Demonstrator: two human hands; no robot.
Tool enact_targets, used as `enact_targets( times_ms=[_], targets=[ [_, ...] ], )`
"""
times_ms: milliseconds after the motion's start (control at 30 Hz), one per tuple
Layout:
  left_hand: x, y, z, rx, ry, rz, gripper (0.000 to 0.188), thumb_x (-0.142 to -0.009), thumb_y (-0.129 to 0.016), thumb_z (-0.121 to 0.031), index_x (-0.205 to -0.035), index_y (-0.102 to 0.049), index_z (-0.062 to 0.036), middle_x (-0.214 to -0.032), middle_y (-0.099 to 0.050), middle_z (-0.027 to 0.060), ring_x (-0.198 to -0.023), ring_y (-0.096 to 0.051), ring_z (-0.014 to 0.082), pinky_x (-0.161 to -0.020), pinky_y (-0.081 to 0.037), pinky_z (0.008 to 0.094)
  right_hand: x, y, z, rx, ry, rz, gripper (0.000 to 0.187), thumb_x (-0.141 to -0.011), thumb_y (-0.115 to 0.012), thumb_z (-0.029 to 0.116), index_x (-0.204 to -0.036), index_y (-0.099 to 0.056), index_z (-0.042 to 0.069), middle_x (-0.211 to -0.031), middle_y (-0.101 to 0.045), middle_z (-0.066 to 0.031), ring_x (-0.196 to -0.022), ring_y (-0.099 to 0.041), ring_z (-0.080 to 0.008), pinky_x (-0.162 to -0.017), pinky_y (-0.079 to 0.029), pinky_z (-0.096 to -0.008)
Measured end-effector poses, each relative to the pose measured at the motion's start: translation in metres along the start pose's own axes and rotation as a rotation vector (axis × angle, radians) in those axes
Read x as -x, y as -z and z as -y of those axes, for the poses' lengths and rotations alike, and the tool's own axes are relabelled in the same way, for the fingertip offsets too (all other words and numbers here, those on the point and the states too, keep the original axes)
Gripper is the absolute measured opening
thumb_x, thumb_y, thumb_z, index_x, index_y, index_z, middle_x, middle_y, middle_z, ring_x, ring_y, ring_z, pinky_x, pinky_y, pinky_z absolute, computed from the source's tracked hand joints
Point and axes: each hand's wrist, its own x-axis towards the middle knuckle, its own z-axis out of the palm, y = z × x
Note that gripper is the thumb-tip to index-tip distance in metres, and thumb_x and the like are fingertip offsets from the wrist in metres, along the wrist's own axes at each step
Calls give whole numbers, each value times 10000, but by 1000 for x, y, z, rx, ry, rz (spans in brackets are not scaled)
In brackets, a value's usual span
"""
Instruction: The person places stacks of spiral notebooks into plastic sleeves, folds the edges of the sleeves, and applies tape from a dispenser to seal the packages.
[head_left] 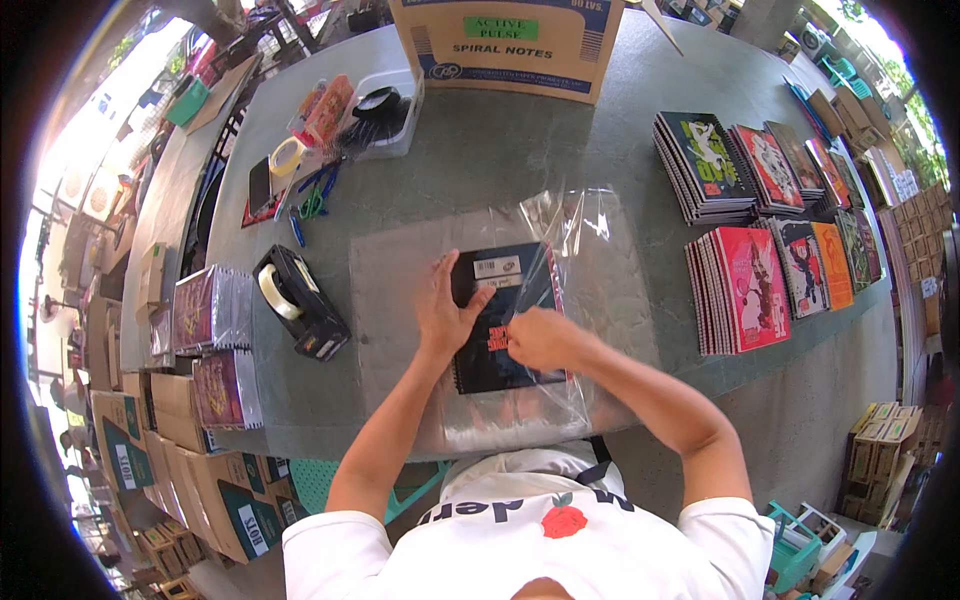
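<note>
A black spiral notebook [510, 357] with red lettering and a white barcode label lies in front of me on a clear plastic sheet [400, 270]. Part of the plastic folds over the notebook's right side. My left hand [447, 315] rests open at the notebook's left edge, its thumb stretched onto the cover. Over the notebook's right half, my right hand [545, 338] is closed with the knuckles up. Whether it grips the plastic film or something small cannot be seen.
A black tape dispenser [300, 302] stands left of the plastic. Beyond it lie scissors [314, 203], a tape roll [287, 157], a phone [260, 186] and a clear bin [398, 132]. Notebook stacks [745, 290] line the right; wrapped ones [212, 308] sit left. A carton [510, 50] stands behind.
</note>
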Motion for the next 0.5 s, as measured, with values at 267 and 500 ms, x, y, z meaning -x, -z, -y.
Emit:
enact_targets(
  times_ms=[267,500],
  targets=[
    [-15,4,-39,-208,-317,0,638,-765,-649,-431,-1279,-424,-127,-1251,-405,201,-1179,-371,352,-948,-314,482,12,-41,9,101,-45,-373,238,-759,-533,229,-771,-603,2,-632,-615,-151,-583,-624,-328,-577,-509,-433],
    [-150,-60,-38,384,168,265,608,-768,-576,-72,-1332,-358,-139,-671,-596,130,-614,-614,301,-590,-502,397,41,-91,25,240,-30,-887,230,-822,-555,262,-906,-558,48,-664,-506,-52,-641,-526,-211,-563,-409,-359]
  ],
)
